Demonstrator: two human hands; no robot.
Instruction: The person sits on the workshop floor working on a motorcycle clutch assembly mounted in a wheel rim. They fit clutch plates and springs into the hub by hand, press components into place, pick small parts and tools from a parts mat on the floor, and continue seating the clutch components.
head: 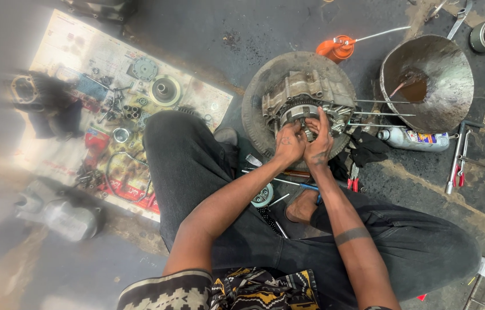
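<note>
A grey metal engine block (302, 95) sits on a round worn tyre-like pad (259, 86) on the floor in front of me. Both my hands press together on its near face. My left hand (288, 143) is curled into a fist against a round geared part (300, 115). Beside it, my right hand (320, 140) has fingers bent onto the same part. What the fingers grip is hidden. Long thin studs (380, 113) stick out of the block to the right.
A printed sheet (82, 63) at left carries several small engine parts, gears and bolts. A metal funnel-shaped pan (443, 63) with brown oil stands at right, next to a white bottle (414, 139), an orange oil can (339, 47) and wrenches (459, 155). Screwdrivers and pliers (352, 177) lie by my legs.
</note>
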